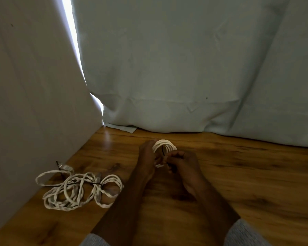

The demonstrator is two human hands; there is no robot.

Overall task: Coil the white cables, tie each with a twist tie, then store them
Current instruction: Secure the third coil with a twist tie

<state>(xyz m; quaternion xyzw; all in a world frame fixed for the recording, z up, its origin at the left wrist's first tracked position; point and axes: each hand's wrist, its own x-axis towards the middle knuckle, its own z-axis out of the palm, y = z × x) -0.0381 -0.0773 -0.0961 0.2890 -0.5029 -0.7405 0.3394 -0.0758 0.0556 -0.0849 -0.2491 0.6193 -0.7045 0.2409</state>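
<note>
A small coil of white cable (164,145) is held upright above the wooden floor. My left hand (148,157) grips its left side, fingers curled round the loops. A thin black twist tie (163,151) crosses the coil, and my right hand (184,163) pinches its lower end beside the coil. To the left on the floor lies a pile of white cables (76,189); one bundle in it is cinched in the middle by a dark tie (97,183), the rest is loose and tangled. A plug end (64,167) sticks out near the wall.
A white wall (34,86) rises on the left. A pale curtain (185,68) hangs to the wooden floor (238,183) behind my hands, with bright light in the gap between wall and curtain. Grey sleeves show at the bottom edge.
</note>
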